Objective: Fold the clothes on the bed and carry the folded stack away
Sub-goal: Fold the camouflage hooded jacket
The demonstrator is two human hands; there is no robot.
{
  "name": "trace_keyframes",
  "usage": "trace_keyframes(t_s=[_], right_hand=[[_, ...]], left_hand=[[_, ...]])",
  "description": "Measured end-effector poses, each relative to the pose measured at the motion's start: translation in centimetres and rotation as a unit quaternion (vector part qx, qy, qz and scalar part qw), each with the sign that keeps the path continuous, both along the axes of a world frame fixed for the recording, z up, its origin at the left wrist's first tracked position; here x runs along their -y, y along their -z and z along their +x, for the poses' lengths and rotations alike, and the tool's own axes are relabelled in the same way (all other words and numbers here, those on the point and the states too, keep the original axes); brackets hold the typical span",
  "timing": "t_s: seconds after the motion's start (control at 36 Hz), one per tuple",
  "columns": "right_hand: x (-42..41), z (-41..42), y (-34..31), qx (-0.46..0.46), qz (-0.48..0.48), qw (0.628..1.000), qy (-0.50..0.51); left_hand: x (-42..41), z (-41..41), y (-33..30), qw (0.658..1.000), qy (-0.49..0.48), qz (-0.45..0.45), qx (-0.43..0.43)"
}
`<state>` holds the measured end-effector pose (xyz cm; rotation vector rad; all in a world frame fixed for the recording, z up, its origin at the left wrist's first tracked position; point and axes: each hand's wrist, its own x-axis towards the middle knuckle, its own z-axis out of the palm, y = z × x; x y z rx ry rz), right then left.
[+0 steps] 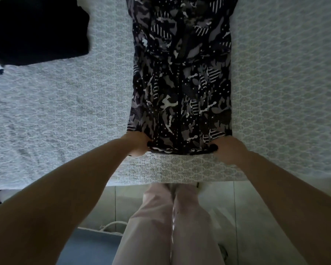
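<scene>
One patterned garment (182, 77) flat on bed (275, 83), left hand (137, 145) and right hand (228, 150) each pinching its near hem, one black garment (36, 29) far left.

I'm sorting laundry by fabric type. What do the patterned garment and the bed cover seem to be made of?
The patterned garment looks like a thin, smooth synthetic or light woven fabric, printed in black, grey and white; it lies flat and bunches softly where the left hand and right hand pinch its hem. The bed cover looks like a pale quilted or textured textile, with a raised repeating lattice and a matte finish.
</scene>
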<state>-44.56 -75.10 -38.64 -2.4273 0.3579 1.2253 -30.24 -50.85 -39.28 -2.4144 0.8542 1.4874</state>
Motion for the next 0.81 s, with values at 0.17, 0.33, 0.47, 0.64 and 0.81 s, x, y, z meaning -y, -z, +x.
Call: trace_keyframes(t_s=[0.17, 0.33, 0.47, 0.64, 0.81], right_hand=[[0.4, -1.3, -2.3, -0.239, 0.102, 0.965, 0.035], [3.5, -1.1, -1.9, -0.221, 0.155, 0.947, 0.175], [5.8, 1.1, 0.8, 0.06, 0.132, 0.9, 0.412], [5.4, 2.7, 5.0, 0.169, 0.006, 0.895, 0.413], [4.4, 3.8, 8.4, 0.23, -0.049, 0.863, 0.448]], left_hand=[[-1.3, -0.5, -2.8, 0.924, -0.214, 0.123, -0.291], [-1.1, 2.6, -2.5, 0.949, -0.206, 0.031, -0.239], [0.0, 4.8, -0.1, 0.972, -0.209, -0.105, 0.032], [0.2, 4.6, 4.1, 0.87, -0.424, -0.221, 0.116], [0.2, 5.3, 7.6, 0.844, -0.408, -0.266, 0.223]])
